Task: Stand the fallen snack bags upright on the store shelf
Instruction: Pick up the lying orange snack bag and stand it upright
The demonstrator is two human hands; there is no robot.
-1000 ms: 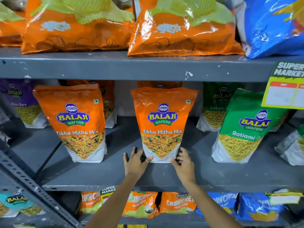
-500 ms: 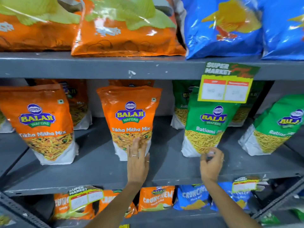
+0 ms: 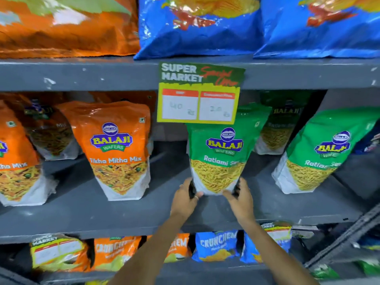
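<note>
A green Ratlami Sev bag (image 3: 222, 153) stands on the grey middle shelf (image 3: 102, 210), leaning a little to the right. My left hand (image 3: 186, 199) grips its lower left corner and my right hand (image 3: 239, 199) grips its lower right corner. To its left an orange Tikha Mitha Mix bag (image 3: 119, 149) stands upright by itself. A second green bag (image 3: 320, 153) leans to the right on the same shelf. Another green bag (image 3: 279, 126) stands behind, in shadow.
A yellow and green price tag (image 3: 199, 93) hangs from the upper shelf edge, over the held bag's top. Large orange and blue chip bags (image 3: 197, 27) fill the shelf above. Small Crunchem packs (image 3: 216, 245) line the shelf below. More orange bags (image 3: 16, 157) stand at left.
The view has shifted right. Both hands left the orange bag: the left came off its front, and the two now hold the green bag's bottom corners.
</note>
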